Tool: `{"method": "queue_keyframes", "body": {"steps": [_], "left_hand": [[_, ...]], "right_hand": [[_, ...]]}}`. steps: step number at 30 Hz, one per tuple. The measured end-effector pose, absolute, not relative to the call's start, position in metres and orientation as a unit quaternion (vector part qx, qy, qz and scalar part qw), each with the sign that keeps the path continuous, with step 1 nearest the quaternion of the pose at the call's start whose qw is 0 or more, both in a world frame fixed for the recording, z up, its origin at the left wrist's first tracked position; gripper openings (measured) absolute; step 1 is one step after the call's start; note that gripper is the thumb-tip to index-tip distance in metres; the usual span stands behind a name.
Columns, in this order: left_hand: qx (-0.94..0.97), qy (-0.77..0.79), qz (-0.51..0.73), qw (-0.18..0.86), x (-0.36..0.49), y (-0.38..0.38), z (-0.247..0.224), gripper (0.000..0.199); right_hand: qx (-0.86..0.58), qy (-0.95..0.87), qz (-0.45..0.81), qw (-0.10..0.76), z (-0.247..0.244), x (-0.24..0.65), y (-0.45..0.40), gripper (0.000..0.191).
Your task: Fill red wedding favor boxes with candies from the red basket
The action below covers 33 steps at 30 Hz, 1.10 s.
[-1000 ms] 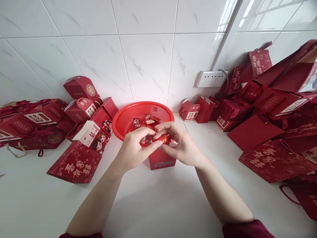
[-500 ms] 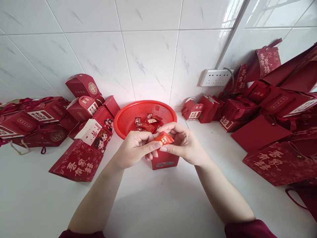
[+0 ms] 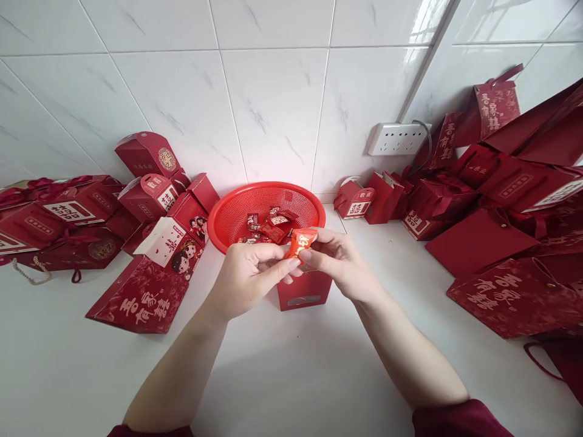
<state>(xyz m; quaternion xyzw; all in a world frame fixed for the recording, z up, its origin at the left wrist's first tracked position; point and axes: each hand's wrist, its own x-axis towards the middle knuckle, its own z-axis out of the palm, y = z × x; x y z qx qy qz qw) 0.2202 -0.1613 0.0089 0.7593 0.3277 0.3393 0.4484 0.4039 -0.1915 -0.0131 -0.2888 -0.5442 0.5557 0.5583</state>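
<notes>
A red wrapped candy (image 3: 301,241) with pale gold characters is pinched between my two hands. My left hand (image 3: 249,276) grips its left side with thumb and fingers, while my right hand (image 3: 344,261) holds its right side. Just below and behind the fingers stands a small red box (image 3: 304,290) with an oval window low on its front; my hands hide its top. Farther back, against the wall, sits a red plastic basket (image 3: 228,212) of fine mesh with several wrapped candies (image 3: 272,232) inside.
Red gift boxes (image 3: 75,209) pile up at the left, with a flattish red bag (image 3: 141,297) in front. More red boxes and bags (image 3: 501,297) crowd the right side. A white power strip (image 3: 399,139) with a grey cable rests against the tiled wall (image 3: 273,109).
Between my fingers the candy has turned more upright, showing a different part of its print. My right fingers have shifted their hold on it. The camera view has moved very slightly.
</notes>
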Motion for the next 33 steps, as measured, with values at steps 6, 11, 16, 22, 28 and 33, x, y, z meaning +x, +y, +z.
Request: {"method": "queue_keyframes", "body": {"steps": [6,11,16,22,28,33], "left_hand": [[0.761,0.327,0.327,0.455,0.22,-0.165,0.009,0.022],[0.768,0.311,0.309,0.467,0.217,-0.168,0.012,0.024],[0.788,0.292,0.298,0.453,0.217,-0.168,0.015,0.03],[0.77,0.288,0.315,0.474,0.219,-0.161,0.013,0.031],[0.765,0.284,0.288,0.501,0.215,-0.158,0.012,0.024],[0.781,0.306,0.289,0.461,0.212,-0.156,0.012,0.019]], "right_hand": [[-0.309,-0.543,0.564,0.54,-0.013,0.406,-0.19,0.024],[-0.323,-0.535,0.574,0.529,-0.016,0.409,-0.188,0.021],[-0.298,-0.574,0.548,0.53,-0.015,0.411,-0.19,0.018],[-0.332,-0.7,0.472,0.422,-0.007,0.416,-0.2,0.007],[-0.383,-0.704,0.426,0.421,-0.003,0.421,-0.2,0.008],[-0.424,-0.699,0.343,0.463,-0.004,0.431,-0.196,0.007]]}}
